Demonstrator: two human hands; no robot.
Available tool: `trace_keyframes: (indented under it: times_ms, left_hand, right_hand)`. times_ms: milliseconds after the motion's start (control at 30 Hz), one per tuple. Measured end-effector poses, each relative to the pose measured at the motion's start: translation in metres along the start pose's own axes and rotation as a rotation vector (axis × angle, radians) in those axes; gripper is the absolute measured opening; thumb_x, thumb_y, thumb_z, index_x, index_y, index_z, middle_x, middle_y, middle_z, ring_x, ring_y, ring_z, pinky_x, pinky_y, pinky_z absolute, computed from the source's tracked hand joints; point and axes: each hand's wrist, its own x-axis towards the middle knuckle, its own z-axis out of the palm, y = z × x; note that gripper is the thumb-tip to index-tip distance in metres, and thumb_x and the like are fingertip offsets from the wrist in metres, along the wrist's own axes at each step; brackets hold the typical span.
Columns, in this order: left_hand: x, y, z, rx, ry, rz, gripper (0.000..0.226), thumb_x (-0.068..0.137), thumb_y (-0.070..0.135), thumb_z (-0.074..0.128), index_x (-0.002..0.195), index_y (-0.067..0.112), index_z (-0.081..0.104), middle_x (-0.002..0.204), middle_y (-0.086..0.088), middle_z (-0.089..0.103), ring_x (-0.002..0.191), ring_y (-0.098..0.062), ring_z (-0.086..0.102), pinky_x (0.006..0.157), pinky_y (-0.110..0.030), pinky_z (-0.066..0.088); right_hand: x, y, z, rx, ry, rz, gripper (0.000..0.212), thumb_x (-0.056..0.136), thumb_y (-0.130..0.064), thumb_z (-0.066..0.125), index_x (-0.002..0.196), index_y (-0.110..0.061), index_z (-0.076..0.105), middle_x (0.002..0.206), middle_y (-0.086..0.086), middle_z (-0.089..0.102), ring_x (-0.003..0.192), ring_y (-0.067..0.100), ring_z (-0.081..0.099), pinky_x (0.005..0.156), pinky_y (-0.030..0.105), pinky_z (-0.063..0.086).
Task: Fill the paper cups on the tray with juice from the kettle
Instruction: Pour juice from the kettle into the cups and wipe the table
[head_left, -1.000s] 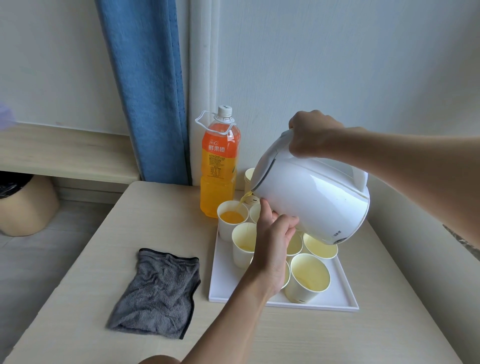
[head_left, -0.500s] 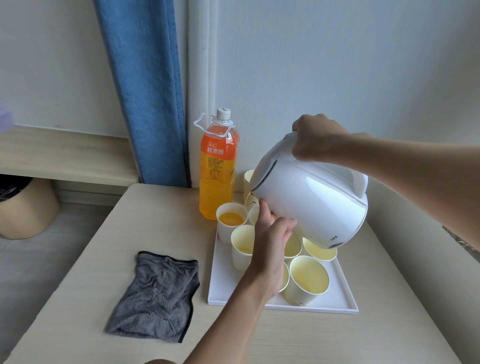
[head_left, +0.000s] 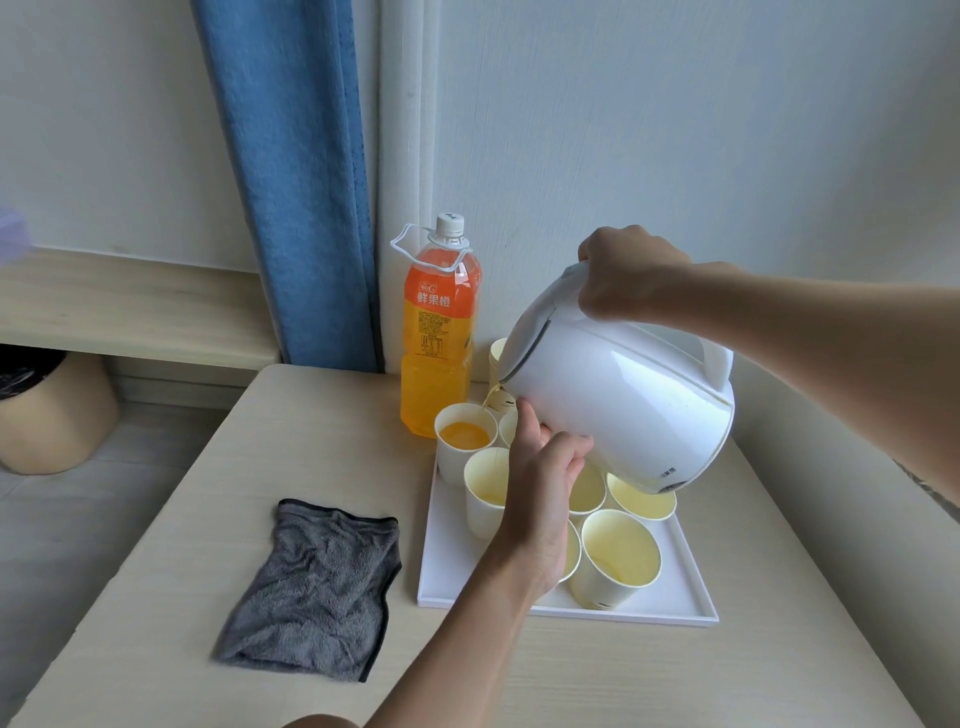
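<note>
— Where can we reach in?
— From 9 o'clock of the tray (head_left: 441, 571), over bare desk (head_left: 332, 447) between the cloth (head_left: 311, 587) at 8 and the bottle (head_left: 439, 332) at 11.
— What blocks us?
— The tilted kettle (head_left: 639, 410) hangs over the cups (head_left: 621, 561); the wall (head_left: 675, 130) closes 12 and 3.
</note>
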Motion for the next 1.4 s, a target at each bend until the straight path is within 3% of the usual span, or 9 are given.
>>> trace_keyframes:
  times_ms: [133, 333, 800, 933, 1400]
  left_hand:
    - [-0.0003, 0.0008, -0.0002, -0.008, 0.007, -0.006, 0.06, 0.075, 0.015, 0.056, 0.131, 0.038, 0.053, 0.128, 0.004, 0.071, 0.128, -0.017, 0.063, 0.118, -0.039, 0.041]
    - [-0.0001, 0.0016, -0.0021, -0.013, 0.008, 0.001, 0.061, 0.075, 0.015, 0.055, 0.133, 0.036, 0.053, 0.131, -0.001, 0.07, 0.129, -0.019, 0.062, 0.118, -0.038, 0.042]
    - [0.0014, 0.0006, -0.0011, -0.01, 0.009, 0.005, 0.059, 0.076, 0.014, 0.055, 0.129, 0.039, 0.055, 0.13, 0.003, 0.071, 0.129, -0.018, 0.062, 0.118, -0.04, 0.041]
    - [0.0016, 0.0008, -0.0019, -0.008, 0.002, 0.012, 0.064, 0.077, 0.014, 0.055, 0.135, 0.038, 0.052, 0.132, 0.002, 0.07, 0.129, -0.018, 0.062, 0.117, -0.038, 0.042]
    - [0.0016, 0.0005, -0.0015, -0.021, 0.02, 0.006, 0.062, 0.075, 0.013, 0.055, 0.133, 0.037, 0.054, 0.129, 0.002, 0.072, 0.129, -0.018, 0.063, 0.115, -0.036, 0.044]
  right_hand:
    - [-0.0003, -0.0026, -0.0004, -0.008, -0.003, -0.006, 0.017, 0.08, -0.013, 0.051, 0.096, -0.014, 0.058, 0.08, 0.005, 0.048, 0.079, 0.031, 0.053, 0.069, 0.033, 0.044]
    - [-0.0005, -0.0044, -0.0008, -0.001, -0.009, -0.021, 0.008, 0.081, -0.014, 0.05, 0.087, -0.013, 0.055, 0.079, 0.006, 0.049, 0.077, 0.032, 0.053, 0.067, 0.033, 0.043]
    - [-0.0003, -0.0048, -0.0025, -0.008, -0.012, -0.025, 0.013, 0.078, -0.008, 0.05, 0.089, -0.011, 0.055, 0.078, 0.006, 0.048, 0.069, 0.027, 0.05, 0.064, 0.032, 0.04]
    - [-0.0001, -0.0021, -0.0021, 0.004, -0.015, -0.015, 0.015, 0.078, -0.01, 0.05, 0.092, -0.011, 0.056, 0.079, 0.006, 0.047, 0.077, 0.032, 0.053, 0.067, 0.034, 0.043]
    - [0.001, -0.0041, -0.0001, -0.001, -0.013, -0.019, 0.014, 0.08, -0.011, 0.051, 0.093, -0.013, 0.056, 0.079, 0.005, 0.047, 0.079, 0.032, 0.054, 0.068, 0.033, 0.045]
